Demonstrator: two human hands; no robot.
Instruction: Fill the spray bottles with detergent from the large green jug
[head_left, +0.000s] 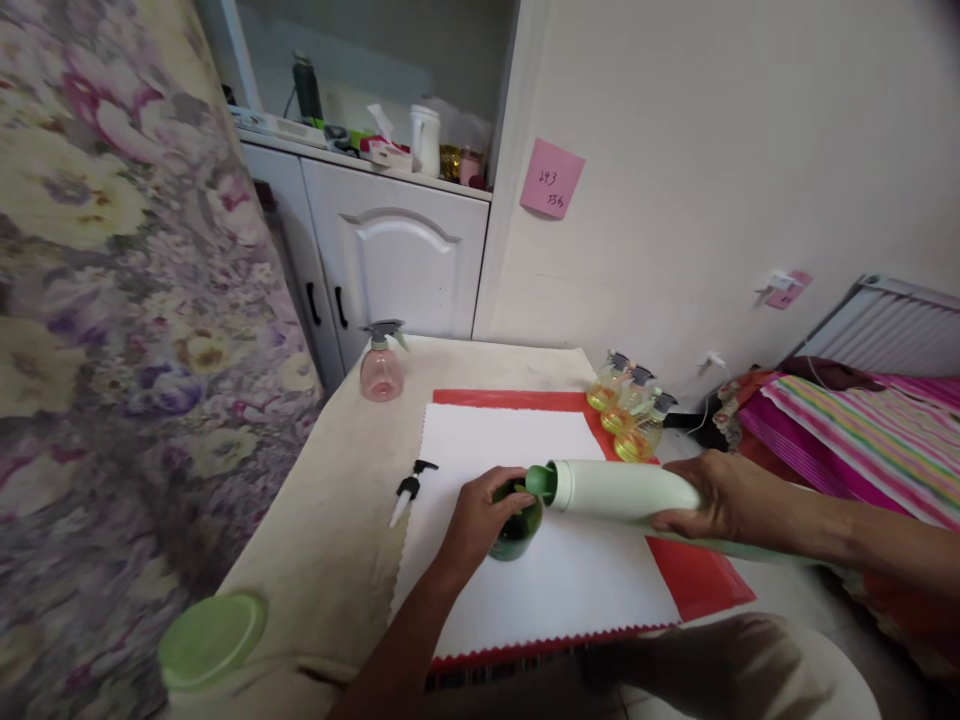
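My left hand is closed around the neck of a dark green bottle, which stands on a white sheet. My right hand grips a pale green jug tipped onto its side. The jug's green spout is at the mouth of the green bottle, close to my left fingers. Whether liquid is flowing I cannot tell. Left of the sheet, a black pump head with a white tube lies on the table.
A pink spray bottle stands at the table's back left. Several spray bottles with yellow liquid stand at the right edge, on red material. A round green lid is at lower left. A floral curtain hangs on the left.
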